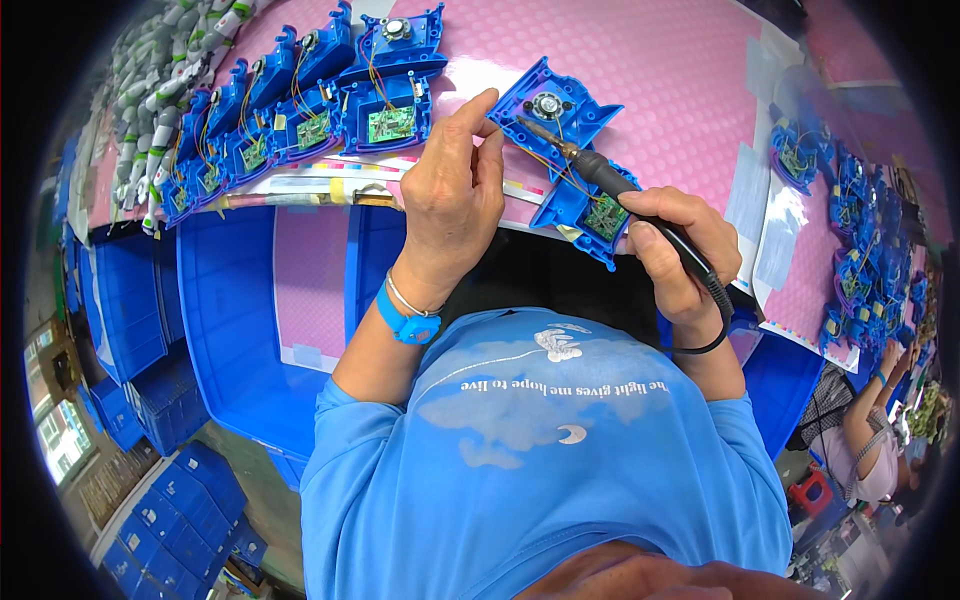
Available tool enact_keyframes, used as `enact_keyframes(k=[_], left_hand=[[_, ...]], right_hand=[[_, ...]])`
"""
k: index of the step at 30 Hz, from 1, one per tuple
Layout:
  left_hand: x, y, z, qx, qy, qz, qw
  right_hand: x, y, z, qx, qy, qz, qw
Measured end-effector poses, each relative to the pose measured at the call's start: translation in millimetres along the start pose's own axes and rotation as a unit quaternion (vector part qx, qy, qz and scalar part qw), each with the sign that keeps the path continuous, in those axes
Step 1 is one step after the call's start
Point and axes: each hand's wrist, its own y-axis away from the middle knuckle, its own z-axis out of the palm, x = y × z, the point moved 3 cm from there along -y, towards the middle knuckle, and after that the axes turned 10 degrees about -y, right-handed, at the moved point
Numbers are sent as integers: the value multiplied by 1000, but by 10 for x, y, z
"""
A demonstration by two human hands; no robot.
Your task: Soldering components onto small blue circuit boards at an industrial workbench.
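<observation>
My right hand [684, 250] grips a soldering iron [600, 172] by its dark handle. Its tip reaches a blue plastic housing half [592, 122], beside the round speaker [547, 106] fixed inside. Thin wires run from there to a second blue housing half [566, 207], which holds a green circuit board [606, 216]. My left hand [452, 190] has its bent fingers at the left edge of the speaker half, seemingly gripping it; the fingertips are partly hidden. The iron's black cable passes over my right wrist.
More wired blue housings [392, 124] line the table [660, 60] at left; several others [855, 240] lie far right. White-and-green parts [150, 110] are heaped at far left. Blue bins [225, 330] stand below the table edge. Another person's arm [868, 425] shows at right.
</observation>
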Motion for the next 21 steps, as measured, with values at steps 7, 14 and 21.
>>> enact_keyframes(k=[7, 14, 21], left_hand=[[-4, 15, -46, 4, 36, -53, 998], [-16, 50, -179, 0, 36, 24, 999], [-9, 8, -165, -42, -60, 146, 987]], right_hand=[[-30, -17, 2, 1, 17, -13, 1000], [-43, -15, -6, 15, 12, -27, 999], [-35, -26, -10, 6, 13, -23, 1000]])
